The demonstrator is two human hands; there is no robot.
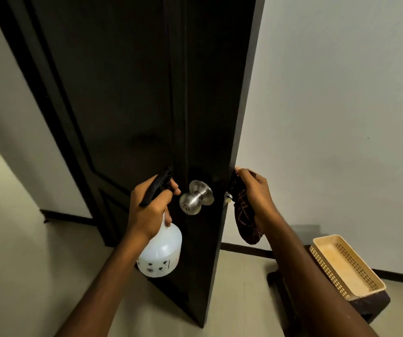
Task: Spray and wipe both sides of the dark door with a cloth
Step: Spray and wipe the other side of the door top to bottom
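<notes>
The cloth (245, 216) dangles below the right hand's (256, 193) grip.

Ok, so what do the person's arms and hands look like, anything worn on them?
Nothing worn shows. The left hand and right hand are bare: no gloves, rings, watch or bracelet. The left forearm and right forearm are bare too, no sleeve in view.

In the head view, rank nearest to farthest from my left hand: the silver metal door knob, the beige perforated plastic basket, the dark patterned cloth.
1. The silver metal door knob, just right of the left hand.
2. The dark patterned cloth, in the right hand, past the knob.
3. The beige perforated plastic basket, low at far right.
</notes>
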